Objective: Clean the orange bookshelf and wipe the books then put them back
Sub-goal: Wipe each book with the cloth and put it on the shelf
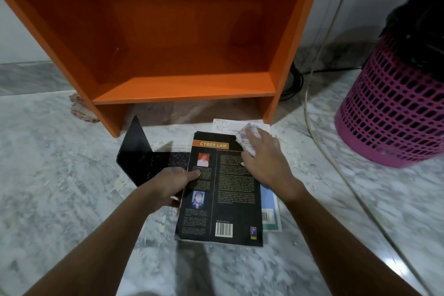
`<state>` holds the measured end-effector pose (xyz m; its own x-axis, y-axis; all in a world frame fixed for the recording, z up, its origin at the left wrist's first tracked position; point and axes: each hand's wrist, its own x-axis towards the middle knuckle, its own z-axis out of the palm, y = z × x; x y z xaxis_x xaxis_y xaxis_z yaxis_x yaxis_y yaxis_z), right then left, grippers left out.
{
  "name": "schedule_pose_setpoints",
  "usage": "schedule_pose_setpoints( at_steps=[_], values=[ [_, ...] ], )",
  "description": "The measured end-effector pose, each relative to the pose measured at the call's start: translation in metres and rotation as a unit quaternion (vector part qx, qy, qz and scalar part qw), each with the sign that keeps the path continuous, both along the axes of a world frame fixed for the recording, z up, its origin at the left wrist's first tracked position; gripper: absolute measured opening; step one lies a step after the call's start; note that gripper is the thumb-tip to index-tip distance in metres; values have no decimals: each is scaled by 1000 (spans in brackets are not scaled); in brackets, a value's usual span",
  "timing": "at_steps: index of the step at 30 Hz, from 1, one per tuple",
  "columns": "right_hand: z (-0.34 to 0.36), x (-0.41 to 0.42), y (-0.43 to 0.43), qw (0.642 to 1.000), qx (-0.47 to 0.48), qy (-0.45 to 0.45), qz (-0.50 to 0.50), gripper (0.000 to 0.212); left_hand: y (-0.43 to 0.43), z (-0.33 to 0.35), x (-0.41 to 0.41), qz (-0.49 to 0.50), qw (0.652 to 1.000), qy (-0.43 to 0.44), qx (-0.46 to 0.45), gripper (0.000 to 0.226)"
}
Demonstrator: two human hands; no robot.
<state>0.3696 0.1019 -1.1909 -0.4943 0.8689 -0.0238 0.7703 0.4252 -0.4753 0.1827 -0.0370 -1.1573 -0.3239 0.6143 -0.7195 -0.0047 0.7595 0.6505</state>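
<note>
Wiping a black book [230,199] on the floor [72,175] in front of the orange bookshelf [182,94].

The left hand [168,187] grips the book's left edge, fingers curled under it and thumb on the back cover. The right hand [264,163] holds a crumpled white cloth [247,137] under bent fingers, pressing it on the cover's upper right corner. The book lies on a blue book [270,209] and a white booklet [225,125]; a black bookend [137,149] stands just beside it to the left.
</note>
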Motion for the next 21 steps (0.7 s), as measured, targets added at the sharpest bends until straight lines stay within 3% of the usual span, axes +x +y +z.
schedule_pose_setpoints(
  at_steps=[4,7,9,12,15,17,21],
  values=[
    [-6,7,5,1000,-11,17,-1,59,2,11,0,19,999,7,49,22],
    [4,10,9,978,-71,172,-89,54,9,38,-2,14,994,41,101,22],
    [18,13,11,946,-113,258,-162,51,18,66,-1,-24,981,140,130,29],
    [42,13,12,890,-153,372,-215,51,32,105,10,-85,932,298,186,30],
    [63,12,19,837,-185,459,-234,53,44,117,35,-128,885,395,211,19],
    [70,14,28,824,-189,481,-233,53,49,112,57,-164,857,438,216,7],
    [73,22,33,829,-184,480,-221,53,54,76,107,-283,821,458,189,31]
  ],
)
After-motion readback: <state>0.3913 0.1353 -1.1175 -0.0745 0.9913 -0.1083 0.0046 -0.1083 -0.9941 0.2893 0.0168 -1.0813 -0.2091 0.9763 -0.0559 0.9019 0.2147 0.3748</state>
